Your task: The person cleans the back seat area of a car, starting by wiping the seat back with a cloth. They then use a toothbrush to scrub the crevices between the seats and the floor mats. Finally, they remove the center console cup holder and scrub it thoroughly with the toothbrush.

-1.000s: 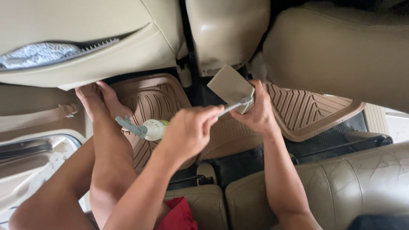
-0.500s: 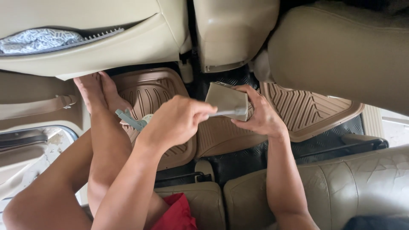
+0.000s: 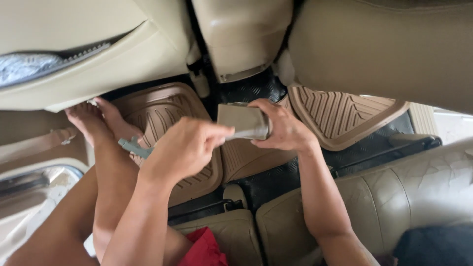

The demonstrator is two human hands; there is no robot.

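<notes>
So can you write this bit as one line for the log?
right hand: holds grey box | left hand: at box's near edge | sprayer: on floor mat, by feet

2 floor mats (image 3: 162, 118) lie below the seats (image 3: 384, 49), feet (image 3: 98, 120) on the left one.

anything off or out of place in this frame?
One thing: a small grey-green tool lies loose on the ribbed tan floor mat beside the bare feet. The right hand holds a grey rectangular pad, and the left hand pinches at its edge. No spill or damage shows.
</notes>
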